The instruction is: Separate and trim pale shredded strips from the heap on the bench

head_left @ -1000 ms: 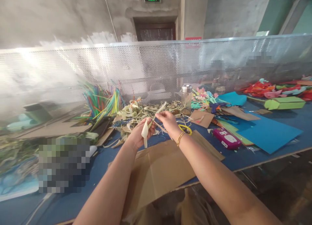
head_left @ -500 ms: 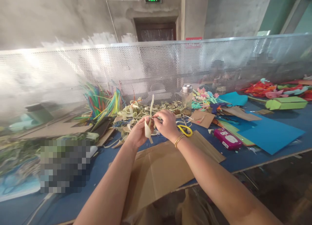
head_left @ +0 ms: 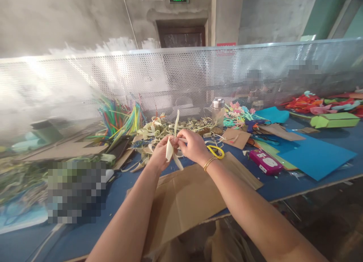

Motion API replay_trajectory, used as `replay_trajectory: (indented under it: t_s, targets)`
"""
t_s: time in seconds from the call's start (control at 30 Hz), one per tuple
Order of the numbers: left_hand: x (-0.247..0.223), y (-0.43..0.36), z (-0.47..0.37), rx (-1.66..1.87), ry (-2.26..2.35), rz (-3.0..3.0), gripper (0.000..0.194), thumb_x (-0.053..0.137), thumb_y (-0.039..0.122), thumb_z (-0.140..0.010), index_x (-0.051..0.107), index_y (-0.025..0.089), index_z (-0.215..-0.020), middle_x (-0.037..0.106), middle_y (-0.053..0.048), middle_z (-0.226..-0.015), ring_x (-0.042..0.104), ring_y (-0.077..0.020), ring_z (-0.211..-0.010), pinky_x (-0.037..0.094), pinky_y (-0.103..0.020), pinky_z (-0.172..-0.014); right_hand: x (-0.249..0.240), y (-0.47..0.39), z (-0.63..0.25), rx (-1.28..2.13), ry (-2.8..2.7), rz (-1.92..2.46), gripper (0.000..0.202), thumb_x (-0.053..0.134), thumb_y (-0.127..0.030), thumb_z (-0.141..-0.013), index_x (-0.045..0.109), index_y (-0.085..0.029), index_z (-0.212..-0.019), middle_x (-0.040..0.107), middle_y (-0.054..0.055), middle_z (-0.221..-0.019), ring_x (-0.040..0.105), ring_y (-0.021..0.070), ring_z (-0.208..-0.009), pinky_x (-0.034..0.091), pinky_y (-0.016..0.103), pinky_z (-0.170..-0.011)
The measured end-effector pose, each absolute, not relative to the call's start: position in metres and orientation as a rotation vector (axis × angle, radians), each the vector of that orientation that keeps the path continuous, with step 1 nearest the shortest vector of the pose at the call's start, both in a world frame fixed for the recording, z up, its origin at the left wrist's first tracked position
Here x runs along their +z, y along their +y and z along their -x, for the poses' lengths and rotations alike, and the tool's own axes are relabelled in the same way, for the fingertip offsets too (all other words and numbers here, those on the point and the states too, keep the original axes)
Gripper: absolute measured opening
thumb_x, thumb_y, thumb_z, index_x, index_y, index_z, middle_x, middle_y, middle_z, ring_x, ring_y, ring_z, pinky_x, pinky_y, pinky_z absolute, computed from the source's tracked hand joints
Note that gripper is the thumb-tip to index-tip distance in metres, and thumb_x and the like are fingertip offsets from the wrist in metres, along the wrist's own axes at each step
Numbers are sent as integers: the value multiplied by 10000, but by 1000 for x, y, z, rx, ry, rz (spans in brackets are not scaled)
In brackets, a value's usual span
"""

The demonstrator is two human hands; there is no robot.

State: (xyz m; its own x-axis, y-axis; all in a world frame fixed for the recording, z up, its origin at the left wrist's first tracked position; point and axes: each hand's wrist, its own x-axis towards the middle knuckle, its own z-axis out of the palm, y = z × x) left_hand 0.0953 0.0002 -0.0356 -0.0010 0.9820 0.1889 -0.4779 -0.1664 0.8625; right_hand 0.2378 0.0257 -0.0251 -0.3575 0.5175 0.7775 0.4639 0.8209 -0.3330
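Pale, dry-looking leaf strips stick out from between my two hands, one pointing up and others hanging down. My left hand has its fingers closed around them on the near left side. My right hand, with a gold bracelet at the wrist, pinches the strips where they meet. Its fingertips touch those of my left hand. Both hands are raised over the far edge of a flat cardboard sheet. Behind them lies a heap of similar curled strips.
Yellow-handled scissors lie right of my hands. Further right are a magenta box and blue sheets. A bottle and coloured stems stand at the back, before a perforated metal screen.
The strips between my fingers have spread: one now hangs further to the right and another shows more of its broad side. My hands stay in nearly the same place.
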Motion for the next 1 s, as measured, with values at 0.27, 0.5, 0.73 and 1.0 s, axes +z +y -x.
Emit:
replay_trajectory:
  t_s: [0.27, 0.5, 0.73, 1.0]
  targets:
    - [-33, 2, -94, 1589, 789, -988, 240, 828, 197, -587, 632, 133, -710, 543, 21, -582, 504, -52, -509, 342, -124, -425, -22, 28, -241, -58, -2047, 733, 165, 509, -251, -904, 602, -205, -775, 605, 39, -818, 536, 167, -799, 359, 273, -701]
    - [-36, 5, -95, 1683, 811, -984, 247, 846, 205, -555, 657, 116, -685, 551, 21, -579, 486, -36, -501, 389, -127, -476, -20, 26, -242, -126, -2048, 738, 213, 489, -261, -919, 593, -199, -745, 581, 33, -792, 511, 160, -770, 332, 273, -682]
    - [-37, 7, -92, 1710, 863, -961, 282, 855, 226, -539, 634, 110, -670, 549, 23, -570, 481, -32, -484, 402, -119, -475, -21, 27, -243, -112, -2056, 726, 213, 488, -253, -916, 580, -197, -733, 577, 36, -783, 506, 164, -776, 334, 273, -697]
    - [-30, 0, -89, 1504, 722, -897, 181, 741, 194, -689, 649, 116, -823, 650, -48, -744, 624, -112, -666, 518, -177, -594, -23, 32, -244, -49, -1973, 761, 179, 497, -250, -901, 594, -202, -758, 588, 36, -781, 525, 174, -809, 362, 279, -739]
